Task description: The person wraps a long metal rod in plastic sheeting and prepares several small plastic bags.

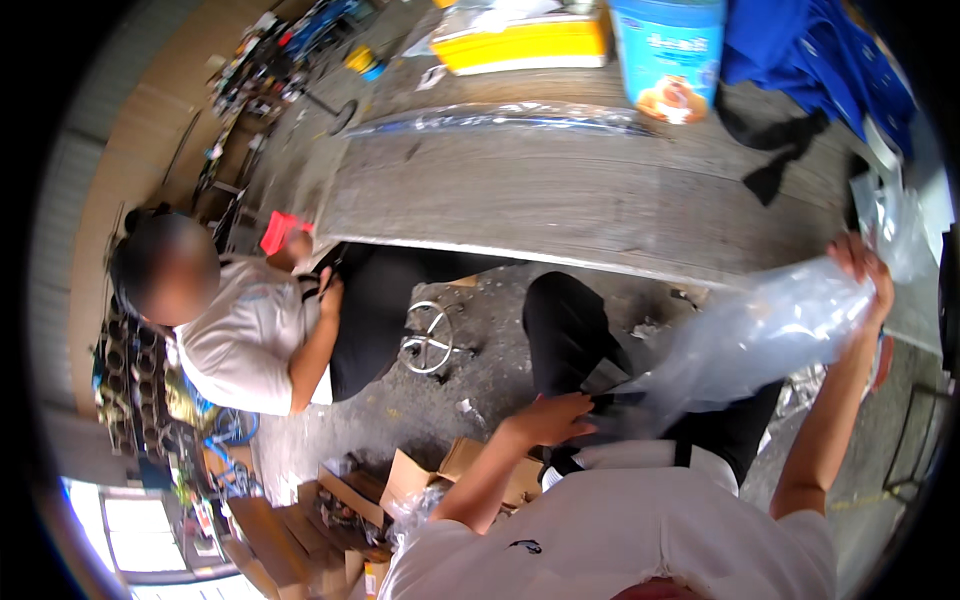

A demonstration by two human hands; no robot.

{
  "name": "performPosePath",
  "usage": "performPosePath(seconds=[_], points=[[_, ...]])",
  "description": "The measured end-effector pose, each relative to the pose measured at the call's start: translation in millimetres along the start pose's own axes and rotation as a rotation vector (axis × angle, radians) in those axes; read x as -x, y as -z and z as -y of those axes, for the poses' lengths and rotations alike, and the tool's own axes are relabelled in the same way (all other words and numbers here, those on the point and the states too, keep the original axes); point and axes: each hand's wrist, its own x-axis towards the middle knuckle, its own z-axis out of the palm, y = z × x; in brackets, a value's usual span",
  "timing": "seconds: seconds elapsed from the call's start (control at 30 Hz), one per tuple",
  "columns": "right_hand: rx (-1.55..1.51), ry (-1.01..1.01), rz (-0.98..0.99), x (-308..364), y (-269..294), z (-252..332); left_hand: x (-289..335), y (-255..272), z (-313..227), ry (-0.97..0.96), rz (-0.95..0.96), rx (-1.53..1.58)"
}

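A long clear plastic bag [745, 330] stretches slantwise over my lap, from upper right to lower left. Its upper end is gripped by my right hand [866, 278], raised beside the table's right end. Low over my lap, my left hand [555, 419] has its fingers bent together close to the bag's lower end. Something dark lies by those fingers, blurred, and I cannot make out what they hold.
Ahead stands a grey wooden table [480, 190] bearing a long wrapped strip [500, 122], a yellow box [520, 48], a blue tub [668, 60] and blue cloth [815, 55]. A person [250, 320] sits at left, near a wheeled stool base [427, 338]. Open cardboard boxes [290, 535] crowd the lower left.
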Motion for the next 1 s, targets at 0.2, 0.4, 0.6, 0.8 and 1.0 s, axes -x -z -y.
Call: performPosePath(seconds=[0.2,0.4,0.6,0.8,1.0], points=[[-0.053,0.032,0.115,0,13,-20,63,101,3,0.074,-1.103,-0.016],[0.053,0.015,0.022,-2,9,-21,39,183,-12,-0.175,-1.539,-0.317],[0.077,0.022,0.030,-5,1,-21,-38,230,-49,-0.393,-1.473,-0.414],[0.108,0.032,-0.005,-2,8,-19,-84,229,-41,-0.248,-1.349,-0.380],[0.111,0.047,-0.007,-1,-1,-17,-79,229,-39,-0.262,-1.381,-0.327]])
